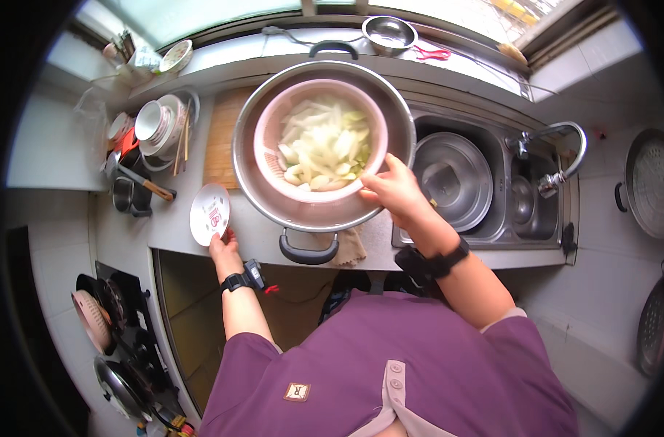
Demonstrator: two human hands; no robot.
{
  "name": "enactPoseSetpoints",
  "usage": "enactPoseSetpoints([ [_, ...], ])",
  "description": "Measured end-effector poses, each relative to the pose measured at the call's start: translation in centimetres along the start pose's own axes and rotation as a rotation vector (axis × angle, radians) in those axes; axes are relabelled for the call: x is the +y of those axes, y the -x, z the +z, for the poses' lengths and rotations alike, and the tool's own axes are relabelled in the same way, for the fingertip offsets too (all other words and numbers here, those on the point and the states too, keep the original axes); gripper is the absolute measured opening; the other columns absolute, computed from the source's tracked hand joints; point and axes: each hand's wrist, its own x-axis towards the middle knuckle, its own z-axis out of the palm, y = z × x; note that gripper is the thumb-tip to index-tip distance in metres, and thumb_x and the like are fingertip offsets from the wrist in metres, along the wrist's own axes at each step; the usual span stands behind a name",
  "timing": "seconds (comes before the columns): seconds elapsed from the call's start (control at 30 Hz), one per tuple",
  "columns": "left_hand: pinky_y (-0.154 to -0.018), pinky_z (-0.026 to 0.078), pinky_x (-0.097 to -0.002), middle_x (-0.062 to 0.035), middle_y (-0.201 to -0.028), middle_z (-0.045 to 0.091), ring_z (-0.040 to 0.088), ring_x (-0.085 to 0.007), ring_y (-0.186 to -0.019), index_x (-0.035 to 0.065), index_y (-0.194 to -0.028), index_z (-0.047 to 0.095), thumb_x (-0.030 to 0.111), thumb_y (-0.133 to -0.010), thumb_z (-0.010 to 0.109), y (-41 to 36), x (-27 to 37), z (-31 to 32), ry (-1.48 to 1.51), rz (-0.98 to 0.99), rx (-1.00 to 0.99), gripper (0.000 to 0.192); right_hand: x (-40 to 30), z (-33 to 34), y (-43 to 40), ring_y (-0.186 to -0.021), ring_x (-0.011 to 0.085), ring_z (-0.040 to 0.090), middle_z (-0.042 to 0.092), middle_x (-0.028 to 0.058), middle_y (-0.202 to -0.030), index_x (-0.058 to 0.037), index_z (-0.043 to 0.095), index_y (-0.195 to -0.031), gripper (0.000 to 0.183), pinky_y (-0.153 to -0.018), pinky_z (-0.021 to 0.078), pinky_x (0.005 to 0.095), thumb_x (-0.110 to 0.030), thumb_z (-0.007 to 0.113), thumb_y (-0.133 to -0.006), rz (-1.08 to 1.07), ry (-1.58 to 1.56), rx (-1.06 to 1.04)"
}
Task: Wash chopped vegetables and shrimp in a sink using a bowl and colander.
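My left hand (224, 248) grips the near edge of a small white plate (209, 214) with a red pattern, at the counter's left. My right hand (396, 191) holds the lower right rim of a pink plastic colander (267, 173). Pale cut vegetable pieces (323, 145), some greenish, fill part of the colander. It sits within a large two-handled steel pot (239, 147), whose near black handle points toward me. Under the pot's left side shows a wooden cutting board (218, 139). A beige cloth (351, 247) lies partly beneath the pot's near edge.
To the right is a double steel sink (498, 180) with a metal basin (474, 210) and a curved faucet (581, 145). Stacked bowls (149, 121), chopsticks and a knife stand at the left. On the windowsill rests a steel bowl (390, 34) beside a red-handled tool (433, 54).
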Motion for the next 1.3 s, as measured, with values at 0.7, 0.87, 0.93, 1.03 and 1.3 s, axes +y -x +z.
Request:
enactPoseSetpoints([
  [0.7, -0.088, 0.049, -0.0525, -0.0171, -0.130, 0.047, 0.048, -0.0316, -0.120, -0.0012, -0.132, 0.039, 0.037, -0.088, 0.062, 18.4, 5.7, 20.5, -0.173, -0.392, -0.659, 0.063, 5.7, -9.8, -4.3, -0.065, 0.0256, 0.064, 0.061, 0.0155, -0.092, 0.0042, 0.047, -0.117, 0.048, -0.053, 0.0597, 0.0376, -0.001, 0.057, -0.070, 0.041, -0.178, -0.191],
  [0.87, -0.057, 0.058, -0.0357, -0.0068, -0.082, 0.058, 0.062, -0.0207, -0.067, -0.0010, -0.094, 0.056, 0.003, -0.074, 0.056, 21.5, 0.1, 24.8, -0.458, -0.214, -0.411, 0.021, 1.4, -14.5, -2.0, -0.069, 0.0315, 0.065, 0.058, 0.0180, -0.093, 0.0002, 0.040, -0.126, 0.060, -0.052, 0.0591, 0.0418, -0.002, 0.055, -0.068, -0.001, -0.239, -0.044],
  [0.93, -0.056, 0.055, -0.0323, -0.0061, -0.080, 0.057, 0.058, -0.0178, -0.063, -0.0009, -0.097, 0.055, 0.002, -0.073, 0.056, 24.6, -0.2, 26.3, -0.520, -0.118, -0.421, 0.024, 1.5, -18.5, 0.6, -0.073, 0.0250, 0.062, 0.054, 0.0134, -0.095, -0.0057, 0.034, -0.130, 0.065, -0.052, 0.0591, 0.0408, -0.001, 0.054, -0.069, -0.011, -0.294, -0.074],
  [1.03, -0.056, 0.056, -0.0316, -0.0062, -0.078, 0.057, 0.059, -0.0167, -0.063, -0.0039, -0.101, 0.052, 0.001, -0.075, 0.054, 31.7, 1.7, 30.4, -0.606, -0.098, -0.555, 0.026, 0.1, -24.5, 6.7, -0.073, 0.0199, 0.059, 0.052, 0.0091, -0.092, -0.0043, 0.038, -0.126, 0.058, -0.055, 0.0595, 0.0381, -0.003, 0.055, -0.070, 0.037, -0.396, -0.076],
  [1.3, -0.061, 0.054, -0.0289, -0.0077, -0.080, 0.061, 0.062, -0.0168, -0.064, -0.0061, -0.095, 0.057, 0.000, -0.076, 0.053, 47.1, -2.9, 35.7, -0.843, -0.233, -0.745, 0.021, 2.6, -41.7, 19.4, -0.070, 0.0194, 0.064, 0.061, 0.0088, -0.079, 0.0008, 0.058, -0.098, 0.027, -0.059, 0.0589, 0.0367, -0.010, 0.058, -0.073, 0.149, -0.470, -0.086],
])
